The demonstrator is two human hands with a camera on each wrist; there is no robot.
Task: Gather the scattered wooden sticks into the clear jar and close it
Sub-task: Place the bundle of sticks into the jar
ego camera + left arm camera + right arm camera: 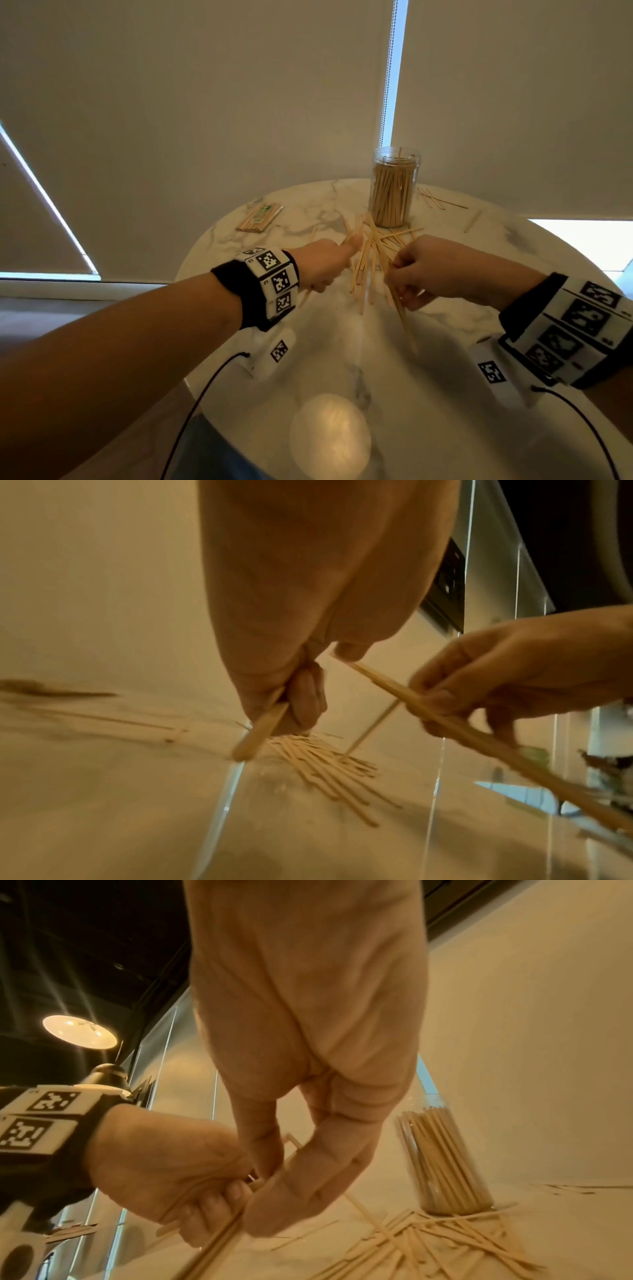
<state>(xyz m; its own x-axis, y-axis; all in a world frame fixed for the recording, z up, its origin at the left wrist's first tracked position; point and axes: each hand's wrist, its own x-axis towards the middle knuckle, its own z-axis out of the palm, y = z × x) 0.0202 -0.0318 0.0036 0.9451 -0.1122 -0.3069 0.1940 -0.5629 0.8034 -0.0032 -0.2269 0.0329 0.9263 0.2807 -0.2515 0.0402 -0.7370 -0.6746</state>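
The clear jar (394,188) stands upright and uncapped at the back of the round marble table (445,377), packed with wooden sticks; it also shows in the right wrist view (445,1161). A loose pile of sticks (375,245) lies just in front of it. My left hand (322,263) is at the pile's left edge, fingers curled round a flat stick (260,729). My right hand (418,270) is at the pile's right edge and pinches a small bundle of sticks (404,318) that slants down toward me. The two hands nearly touch (240,1183).
A wrapped packet of sticks (260,217) lies at the back left of the table. A few stray sticks (442,200) and one single stick (472,221) lie to the right of the jar. Roller blinds hang close behind the table. A lamp's reflection (330,435) glows near the front edge.
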